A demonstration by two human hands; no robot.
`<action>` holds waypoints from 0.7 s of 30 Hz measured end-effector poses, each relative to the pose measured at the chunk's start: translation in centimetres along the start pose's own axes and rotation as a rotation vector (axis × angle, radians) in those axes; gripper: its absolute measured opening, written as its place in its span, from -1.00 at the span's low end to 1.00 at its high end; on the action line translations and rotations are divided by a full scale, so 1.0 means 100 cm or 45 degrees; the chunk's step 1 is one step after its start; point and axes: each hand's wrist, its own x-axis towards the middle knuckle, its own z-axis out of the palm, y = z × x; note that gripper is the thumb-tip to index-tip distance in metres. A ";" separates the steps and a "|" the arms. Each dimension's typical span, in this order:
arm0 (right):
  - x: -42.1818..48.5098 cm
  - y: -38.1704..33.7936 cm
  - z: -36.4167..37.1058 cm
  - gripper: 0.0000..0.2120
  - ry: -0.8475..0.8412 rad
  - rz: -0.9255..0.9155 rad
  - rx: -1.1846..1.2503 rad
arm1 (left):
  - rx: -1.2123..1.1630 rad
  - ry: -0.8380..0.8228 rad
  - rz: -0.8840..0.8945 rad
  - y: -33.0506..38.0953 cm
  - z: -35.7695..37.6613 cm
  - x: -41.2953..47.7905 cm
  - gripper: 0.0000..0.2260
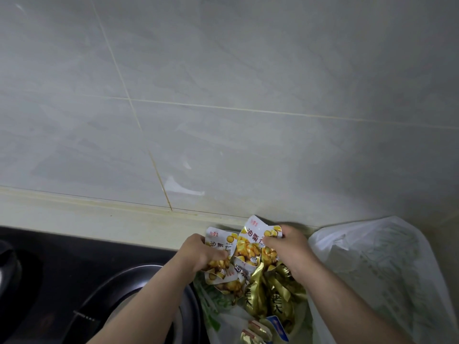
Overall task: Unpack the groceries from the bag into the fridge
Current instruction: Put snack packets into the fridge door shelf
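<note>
A white plastic grocery bag (380, 274) lies open on the counter at the lower right. Over its mouth both hands hold a bunch of small white-and-yellow chestnut snack packets (248, 247). My left hand (198, 252) grips the left packets. My right hand (290, 252) pinches the top right packet and reaches over gold foil packets (278, 291) that sit in the bag. More small packets (263, 330) lie deeper in the bag at the bottom edge. No fridge shows in this view.
A black gas hob (62, 281) with a dark pan (139, 284) fills the lower left, just beside my left forearm. A pale counter ledge (99, 214) runs along the grey tiled wall (223, 95) behind everything.
</note>
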 end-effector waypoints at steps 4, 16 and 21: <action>-0.006 -0.002 -0.004 -0.95 0.026 -0.007 0.103 | -0.066 -0.112 0.062 0.004 0.003 -0.007 -0.64; -0.036 -0.014 -0.022 -0.94 0.075 -0.153 0.342 | -0.598 -0.245 0.216 0.017 -0.010 -0.045 -0.78; -0.055 -0.023 -0.023 -0.94 0.056 -0.181 0.404 | -0.766 -0.254 0.272 0.015 -0.019 -0.068 -0.63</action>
